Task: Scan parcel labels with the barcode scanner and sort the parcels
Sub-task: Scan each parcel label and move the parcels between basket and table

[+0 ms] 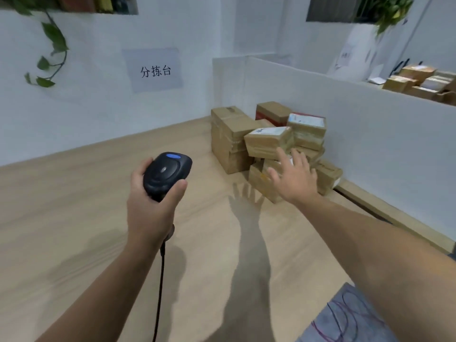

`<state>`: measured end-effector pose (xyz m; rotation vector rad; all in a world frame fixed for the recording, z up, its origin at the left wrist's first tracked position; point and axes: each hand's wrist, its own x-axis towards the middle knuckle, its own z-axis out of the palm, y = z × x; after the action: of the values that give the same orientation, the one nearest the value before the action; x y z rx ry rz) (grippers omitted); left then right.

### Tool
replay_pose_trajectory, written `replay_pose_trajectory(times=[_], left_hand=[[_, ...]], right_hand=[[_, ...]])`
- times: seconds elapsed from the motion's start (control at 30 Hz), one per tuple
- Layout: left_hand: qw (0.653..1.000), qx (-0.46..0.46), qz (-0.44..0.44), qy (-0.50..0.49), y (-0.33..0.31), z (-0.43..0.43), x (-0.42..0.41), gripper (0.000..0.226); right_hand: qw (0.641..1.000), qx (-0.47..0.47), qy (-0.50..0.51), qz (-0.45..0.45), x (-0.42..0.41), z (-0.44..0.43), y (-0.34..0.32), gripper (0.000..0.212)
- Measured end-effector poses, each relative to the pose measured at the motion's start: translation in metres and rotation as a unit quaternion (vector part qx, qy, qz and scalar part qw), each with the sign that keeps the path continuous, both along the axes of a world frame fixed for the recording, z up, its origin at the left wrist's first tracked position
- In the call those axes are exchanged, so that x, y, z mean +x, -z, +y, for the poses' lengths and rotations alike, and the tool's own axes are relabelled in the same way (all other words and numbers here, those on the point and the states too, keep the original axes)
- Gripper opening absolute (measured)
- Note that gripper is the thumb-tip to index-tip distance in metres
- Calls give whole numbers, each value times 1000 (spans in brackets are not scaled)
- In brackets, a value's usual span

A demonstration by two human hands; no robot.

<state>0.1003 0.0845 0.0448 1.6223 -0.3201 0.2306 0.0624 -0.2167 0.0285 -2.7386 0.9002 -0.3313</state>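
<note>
My left hand [150,213] grips a black barcode scanner [165,175] with a blue button on top, held upright over the wooden table [74,218]; its cable hangs down along my forearm. My right hand [293,176] is stretched out with fingers spread, in front of a pile of cardboard parcels [266,144] stacked against the white partition. A small tilted parcel with a white label [267,141] lies just above my fingers. Whether my fingertips touch a box I cannot tell.
A white partition [345,134] runs along the table's right side, with more cardboard boxes [417,81] behind it. A paper sign [154,70] hangs on the back wall. Plant leaves [53,40] trail at upper left. Patterned cloth [345,317] shows at lower right.
</note>
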Motion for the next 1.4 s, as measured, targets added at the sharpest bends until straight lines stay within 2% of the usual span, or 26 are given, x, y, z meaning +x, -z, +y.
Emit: replay_pose_trajectory(times=[0.17, 0.3, 0.43, 0.6, 0.77, 0.9, 1.0, 1.13, 1.27, 1.33, 1.4], left_hand=[[996, -7, 31, -80, 16, -76, 42, 67], [993, -1, 56, -104, 26, -119, 54, 65], [989, 18, 58, -136, 27, -135, 62, 69], [982, 21, 71, -173, 23, -138, 59, 58], [975, 45, 52, -213, 23, -125, 46, 59], [969, 47, 39, -240, 28, -110, 30, 64], [965, 59, 37, -253, 33, -91, 11, 69], [958, 66, 65, -270, 43, -59, -20, 66], [952, 102, 109, -268, 58, -25, -46, 63], [950, 106, 136, -261, 66, -8, -54, 64], [949, 105, 152, -255, 71, 6, -60, 63]], right_hand=[[998, -17, -56, 28, 79, -87, -2, 67], [995, -36, -88, 40, 124, -141, -8, 75], [991, -26, -112, 73, 152, -172, -12, 83], [982, -3, -139, 130, 155, -181, -5, 81], [985, 41, -168, 18, 134, -154, 4, 77], [957, 88, -263, -86, 105, -112, 37, 78], [946, 65, -316, -36, 93, -71, 70, 85], [921, 146, -359, 33, 76, -11, 116, 85], [890, 171, -391, 158, 46, 31, 154, 89], [879, 188, -401, 176, 36, 46, 166, 86], [886, 230, -371, 154, 36, 56, 169, 75]])
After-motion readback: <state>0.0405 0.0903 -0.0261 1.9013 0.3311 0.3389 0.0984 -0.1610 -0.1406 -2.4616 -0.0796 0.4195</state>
